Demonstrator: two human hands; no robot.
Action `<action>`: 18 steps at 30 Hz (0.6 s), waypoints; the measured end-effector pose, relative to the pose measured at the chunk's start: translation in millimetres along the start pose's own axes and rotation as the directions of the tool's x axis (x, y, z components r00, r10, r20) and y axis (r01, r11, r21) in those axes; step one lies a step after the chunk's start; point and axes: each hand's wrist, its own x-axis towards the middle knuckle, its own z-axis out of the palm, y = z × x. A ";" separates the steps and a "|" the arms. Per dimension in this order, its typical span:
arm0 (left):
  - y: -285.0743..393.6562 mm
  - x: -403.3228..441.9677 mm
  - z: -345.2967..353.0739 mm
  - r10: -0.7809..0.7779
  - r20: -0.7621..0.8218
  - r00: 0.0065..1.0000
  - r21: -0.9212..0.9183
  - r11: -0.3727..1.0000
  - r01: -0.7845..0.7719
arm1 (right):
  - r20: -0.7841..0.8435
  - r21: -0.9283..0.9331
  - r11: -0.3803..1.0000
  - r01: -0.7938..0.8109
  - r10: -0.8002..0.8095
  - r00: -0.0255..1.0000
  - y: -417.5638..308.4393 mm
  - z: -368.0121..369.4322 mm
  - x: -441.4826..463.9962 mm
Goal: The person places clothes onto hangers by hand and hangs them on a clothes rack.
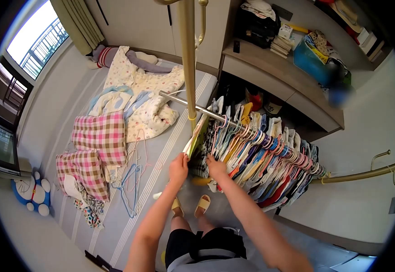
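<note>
Forearms [245, 206], lower frame; left hand [178, 169] clamped on garment [199, 136]; right hand's [217, 168] fingers: cannot tell; crowded hangers [275, 146] could snag.

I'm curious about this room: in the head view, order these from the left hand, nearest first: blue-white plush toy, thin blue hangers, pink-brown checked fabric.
From the left hand:
1. Thin blue hangers, on the bed.
2. Pink-brown checked fabric, farther left.
3. Blue-white plush toy, at far left.
</note>
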 end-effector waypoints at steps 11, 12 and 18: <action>-30.0 58.9 125.2 -0.074 0.149 0.986 0.082 0.995 0.063 | -0.009 0.395 0.910 0.124 -0.131 0.991 7.4 -20.3 -12.9; -32.4 58.6 123.9 -0.036 0.186 0.982 0.103 0.995 0.017 | -0.015 0.426 0.895 0.135 -0.142 0.990 9.6 -28.6 -17.7; -39.4 50.2 108.2 0.105 0.086 0.991 -0.018 0.994 -0.103 | -0.221 0.490 0.853 0.178 -0.076 0.972 5.4 -21.7 -22.6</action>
